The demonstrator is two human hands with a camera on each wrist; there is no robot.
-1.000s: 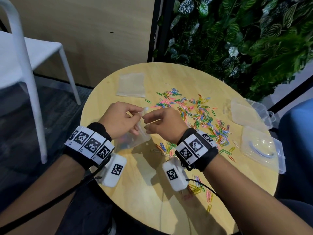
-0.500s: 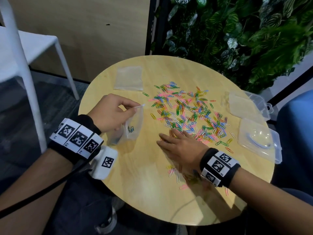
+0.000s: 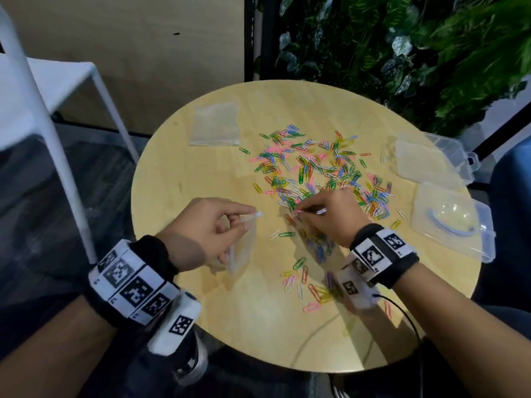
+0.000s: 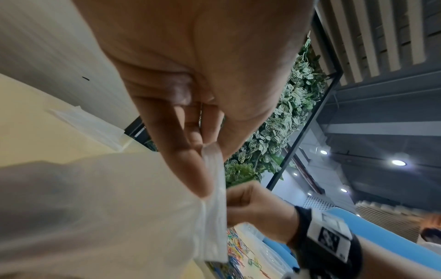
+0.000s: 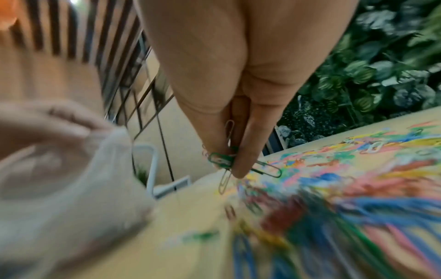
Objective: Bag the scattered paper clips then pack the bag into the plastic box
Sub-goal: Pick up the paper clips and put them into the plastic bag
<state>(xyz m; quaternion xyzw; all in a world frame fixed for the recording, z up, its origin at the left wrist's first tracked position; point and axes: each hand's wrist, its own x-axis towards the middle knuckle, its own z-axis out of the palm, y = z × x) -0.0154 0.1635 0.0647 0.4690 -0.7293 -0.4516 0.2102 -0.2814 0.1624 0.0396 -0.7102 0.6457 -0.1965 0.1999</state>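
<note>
Coloured paper clips (image 3: 319,170) lie scattered over the round wooden table (image 3: 201,173). My left hand (image 3: 212,231) pinches the top edge of a small clear zip bag (image 3: 244,248) and holds it upright just above the table; the left wrist view shows the bag's seal strip (image 4: 214,188) between thumb and fingers. My right hand (image 3: 324,216), a little to the bag's right, pinches a few clips (image 5: 224,160), green and white, at the pile's near edge. Two clear plastic boxes (image 3: 451,222) stand at the table's right edge.
A flat spare bag (image 3: 217,124) lies at the table's far left. The farther box (image 3: 431,159) holds something pale. More clips (image 3: 304,285) lie near the front under my right wrist. A white chair (image 3: 43,90) stands left; a plant wall (image 3: 402,53) rises behind.
My right hand left the bag, reached flat into the pile, then curled and drew back toward the bag pinching clips. The left hand kept hold of the bag throughout.
</note>
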